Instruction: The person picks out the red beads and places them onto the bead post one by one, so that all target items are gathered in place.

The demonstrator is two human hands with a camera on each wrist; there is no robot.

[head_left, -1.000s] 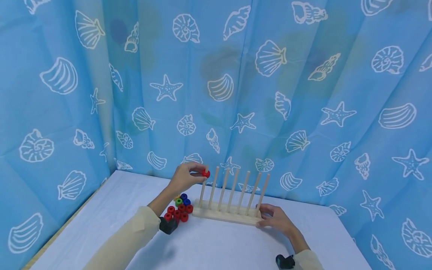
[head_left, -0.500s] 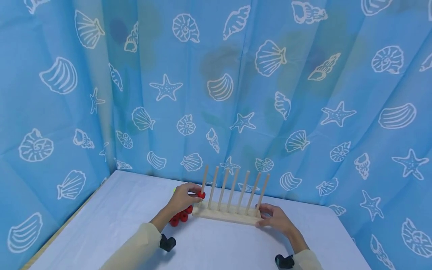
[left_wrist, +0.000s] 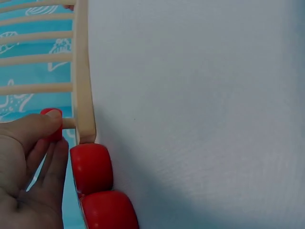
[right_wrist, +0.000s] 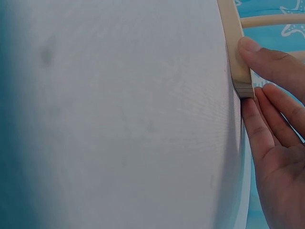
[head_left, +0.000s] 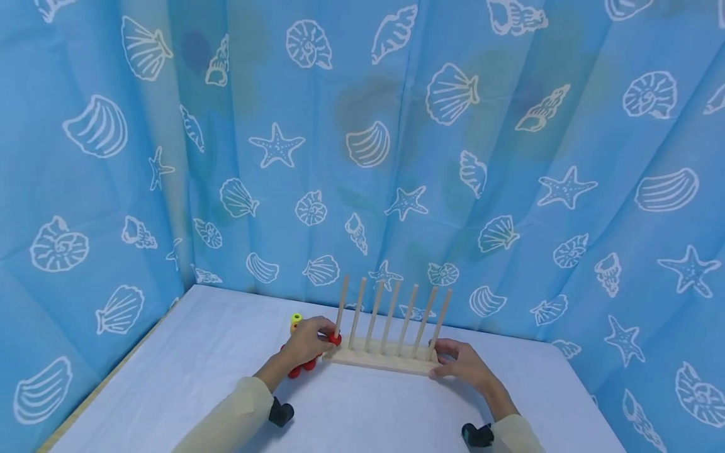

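A wooden peg stand [head_left: 379,360] with a row of upright pegs sits on the table. My left hand [head_left: 304,345] pinches a red bead [head_left: 335,340] between thumb and fingers. That bead is threaded on the leftmost peg; in the left wrist view a short stretch of bare peg shows between it and the base. At the other end, my right hand [head_left: 466,366] grips the base, its thumb on the front edge and fingers around the end [right_wrist: 243,78]. The remaining pegs carry no beads.
Loose red beads [left_wrist: 93,168] lie against the stand's left end, partly hidden under my left hand. Behind that hand are a yellow bead [head_left: 296,318] and an orange bead [head_left: 293,328]. A blue shell-patterned curtain [head_left: 362,157] hangs behind the white-covered table [head_left: 385,415].
My left hand has brought the red bead down the leftmost peg, from near its top to just above the base. The right hand stays on the stand's right end.
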